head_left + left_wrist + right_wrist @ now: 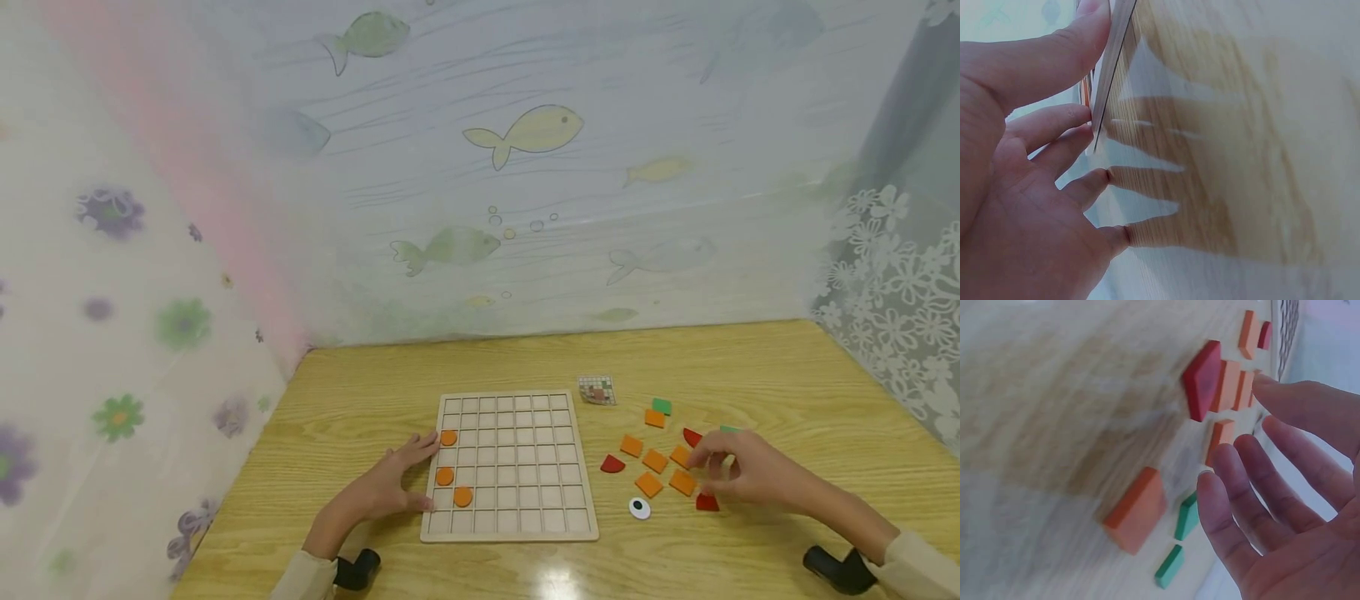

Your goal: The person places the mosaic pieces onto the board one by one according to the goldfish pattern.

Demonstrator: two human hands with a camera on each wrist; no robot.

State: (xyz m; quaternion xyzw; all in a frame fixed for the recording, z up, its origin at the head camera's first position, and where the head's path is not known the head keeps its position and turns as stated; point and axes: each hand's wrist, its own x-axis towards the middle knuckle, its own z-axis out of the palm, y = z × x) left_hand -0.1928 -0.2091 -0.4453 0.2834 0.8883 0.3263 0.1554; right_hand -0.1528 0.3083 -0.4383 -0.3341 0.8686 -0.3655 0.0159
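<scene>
A wooden grid board [508, 467] lies on the table with three orange discs [462, 497] in cells on its left side. My left hand [386, 486] rests at the board's left edge, fingers spread. Thumb and fingertips touch the board's side [1114, 62] in the left wrist view. Over the loose pieces hovers my right hand [742, 473], its fingers loosely bent and the thumb apart from them. Nothing shows between them. Orange square tiles [655, 460], red pieces [1202, 381] and green pieces [1187, 516] lie around it; the hand partly hides some.
A white disc with a black eye [640, 508] lies in front of the orange tiles. Behind the board's right corner is a small printed grid card [597, 390]. Patterned fabric walls [525, 275] enclose the table's [360, 375] back and sides.
</scene>
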